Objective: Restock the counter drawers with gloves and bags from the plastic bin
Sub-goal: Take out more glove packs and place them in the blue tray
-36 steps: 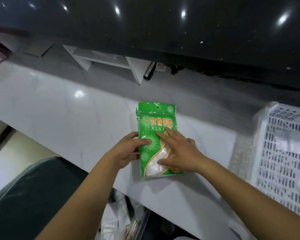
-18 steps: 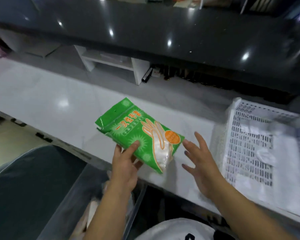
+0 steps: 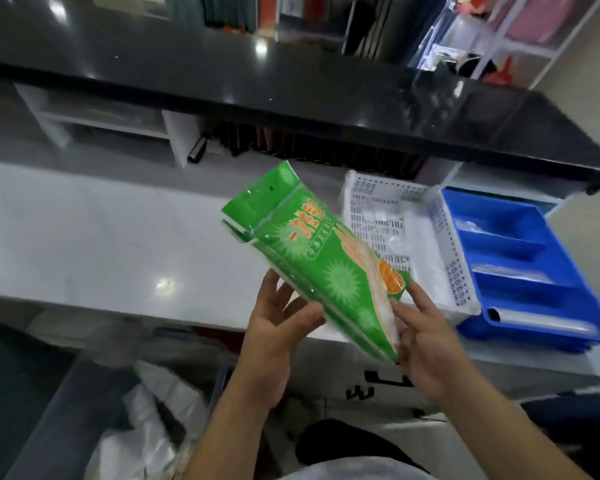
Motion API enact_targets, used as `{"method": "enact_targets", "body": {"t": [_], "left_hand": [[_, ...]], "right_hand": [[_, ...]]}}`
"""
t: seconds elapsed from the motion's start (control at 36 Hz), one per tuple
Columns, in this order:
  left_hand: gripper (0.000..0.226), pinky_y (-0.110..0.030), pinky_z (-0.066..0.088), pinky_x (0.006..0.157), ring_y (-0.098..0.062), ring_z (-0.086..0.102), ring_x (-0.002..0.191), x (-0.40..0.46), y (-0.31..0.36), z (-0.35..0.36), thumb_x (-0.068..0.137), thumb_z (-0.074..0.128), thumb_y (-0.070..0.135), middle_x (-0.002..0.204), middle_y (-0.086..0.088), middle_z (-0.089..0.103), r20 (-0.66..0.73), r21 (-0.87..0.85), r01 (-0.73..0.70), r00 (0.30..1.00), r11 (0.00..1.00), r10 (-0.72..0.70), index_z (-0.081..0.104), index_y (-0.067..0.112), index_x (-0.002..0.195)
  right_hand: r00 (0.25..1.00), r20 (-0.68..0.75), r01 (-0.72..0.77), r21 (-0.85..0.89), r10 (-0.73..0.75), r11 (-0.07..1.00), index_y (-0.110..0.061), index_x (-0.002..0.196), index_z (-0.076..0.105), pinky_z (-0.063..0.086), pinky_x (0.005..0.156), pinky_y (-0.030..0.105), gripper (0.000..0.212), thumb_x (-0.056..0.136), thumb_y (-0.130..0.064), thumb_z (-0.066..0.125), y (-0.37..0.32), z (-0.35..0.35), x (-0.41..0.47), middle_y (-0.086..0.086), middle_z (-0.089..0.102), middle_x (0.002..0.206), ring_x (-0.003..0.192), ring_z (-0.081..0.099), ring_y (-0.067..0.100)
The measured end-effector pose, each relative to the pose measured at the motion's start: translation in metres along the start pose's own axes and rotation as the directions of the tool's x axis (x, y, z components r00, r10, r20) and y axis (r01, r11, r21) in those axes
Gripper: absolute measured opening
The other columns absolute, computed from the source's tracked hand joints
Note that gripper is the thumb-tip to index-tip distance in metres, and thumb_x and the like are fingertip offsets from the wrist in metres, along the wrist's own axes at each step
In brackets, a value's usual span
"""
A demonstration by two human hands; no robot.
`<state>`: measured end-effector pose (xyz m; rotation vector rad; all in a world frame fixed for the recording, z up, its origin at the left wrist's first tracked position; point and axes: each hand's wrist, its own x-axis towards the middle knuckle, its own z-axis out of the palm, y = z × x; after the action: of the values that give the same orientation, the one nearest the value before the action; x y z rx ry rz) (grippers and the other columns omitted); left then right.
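White table (image 3: 84, 237), running under a dark raised ledge (image 3: 291, 81); on it at right, a white perforated plastic bin (image 3: 444, 237) beside a blue divided tray (image 3: 520, 258). Below the table edge, an open drawer (image 3: 174, 393) holding pale plastic bags, its contents blurred. Green pack of disposable gloves (image 3: 326, 268), held in the air above the table's near edge, tilted with its header up and to the left. Left hand (image 3: 278, 341): fingers curled under the pack's lower long edge, thumb on its face, gripping it. Right hand (image 3: 426, 351): fingers curled round the pack's bottom corner, gripping it as well. Step in hand, by judgement: carrying the pack toward a drawer. To do it well, support the slack pack along its length with both hands, turn it flat, and lower it onto the contents already there so that it lies level and does not catch the drawer front.
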<state>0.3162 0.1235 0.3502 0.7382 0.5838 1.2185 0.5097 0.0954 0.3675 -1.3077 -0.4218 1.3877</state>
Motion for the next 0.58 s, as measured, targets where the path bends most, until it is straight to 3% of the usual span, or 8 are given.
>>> {"method": "enact_targets", "body": {"t": [0.11,0.19,0.25,0.33,0.42,0.5,0.53,0.58], "left_hand": [[0.054,-0.050,0.048,0.100,-0.027,0.053,0.131,0.007,0.006,0.015,0.082,0.074,0.047,0.135,-0.006,0.062,0.231,-0.069,0.124,0.967,0.990,-0.105,0.062,0.023,0.129],[0.060,-0.063,0.042,0.102,-0.031,0.049,0.135,0.023,0.012,0.019,0.084,0.065,0.059,0.141,-0.008,0.058,0.271,-0.222,0.351,0.918,0.910,-0.288,0.063,0.022,0.131],[0.064,-0.071,0.023,0.111,-0.037,0.036,0.143,0.033,0.015,0.024,0.097,0.040,0.062,0.153,-0.013,0.044,0.360,-0.245,0.463,0.859,0.852,-0.364,0.051,0.020,0.144],[0.077,-0.068,0.005,0.116,-0.042,0.014,0.148,0.045,0.012,0.036,0.098,0.020,0.069,0.159,-0.019,0.027,0.416,-0.184,0.616,0.755,0.766,-0.507,0.036,0.015,0.152],[0.091,-0.065,-0.007,0.116,-0.041,0.009,0.150,0.058,0.006,0.046,0.093,0.013,0.077,0.161,-0.019,0.019,0.513,-0.133,0.713,0.644,0.688,-0.568,0.028,0.011,0.155],[0.095,-0.064,-0.001,0.116,-0.042,0.014,0.150,0.079,-0.007,0.064,0.091,0.014,0.079,0.162,-0.021,0.017,0.529,-0.017,0.735,0.582,0.678,-0.618,0.023,0.010,0.156],[0.094,-0.063,0.003,0.117,-0.043,0.016,0.149,0.087,-0.011,0.071,0.091,0.016,0.078,0.162,-0.021,0.017,0.523,0.003,0.749,0.564,0.663,-0.639,0.022,0.010,0.156],[0.092,-0.061,0.013,0.118,-0.045,0.021,0.147,0.103,-0.022,0.088,0.093,0.022,0.075,0.162,-0.022,0.019,0.520,0.013,0.773,0.537,0.635,-0.664,0.021,0.009,0.156]], "right_hand": [[0.999,-0.019,0.046,0.048,-0.045,0.998,-0.035,0.129,0.061,0.037,0.069,0.036,0.060,0.073,-0.014,0.068,-0.028,-0.036,-0.010,0.015,0.071,0.120,0.089,0.065,0.029],[0.999,0.010,0.049,0.067,-0.049,0.997,-0.036,0.130,0.061,0.049,0.071,0.041,0.061,0.074,-0.012,0.066,-0.044,-0.063,-0.011,0.013,0.073,0.114,0.091,0.065,0.031],[0.999,0.044,0.019,0.091,-0.023,0.996,-0.033,0.131,0.061,0.060,0.068,0.039,0.059,0.076,-0.009,0.065,-0.054,-0.081,-0.007,0.015,0.072,0.117,0.082,0.072,0.027],[0.997,0.067,-0.053,0.107,0.046,0.993,-0.024,0.133,0.060,0.061,0.069,0.034,0.059,0.076,-0.008,0.064,-0.068,-0.112,0.000,0.016,0.071,0.120,0.080,0.074,0.023],[0.984,0.105,-0.158,0.117,0.146,0.981,-0.015,0.132,0.061,0.060,0.080,0.037,0.058,0.074,-0.012,0.067,-0.085,-0.141,0.010,0.015,0.070,0.122,0.088,0.073,0.024],[0.957,0.120,-0.272,0.043,0.265,0.961,-0.006,0.125,0.068,0.049,0.100,0.042,0.055,0.072,-0.020,0.073,-0.106,-0.185,0.025,0.015,0.068,0.125,0.101,0.065,0.029],[0.947,0.109,-0.304,0.008,0.301,0.953,-0.005,0.119,0.072,0.050,0.098,0.040,0.051,0.071,-0.024,0.074,-0.114,-0.199,0.031,0.015,0.071,0.119,0.099,0.065,0.028],[0.936,0.093,-0.339,-0.022,0.339,0.941,-0.006,0.103,0.077,0.058,0.072,0.032,0.038,0.072,-0.027,0.072,-0.129,-0.229,0.044,0.010,0.076,0.097,0.078,0.070,0.022]]}}
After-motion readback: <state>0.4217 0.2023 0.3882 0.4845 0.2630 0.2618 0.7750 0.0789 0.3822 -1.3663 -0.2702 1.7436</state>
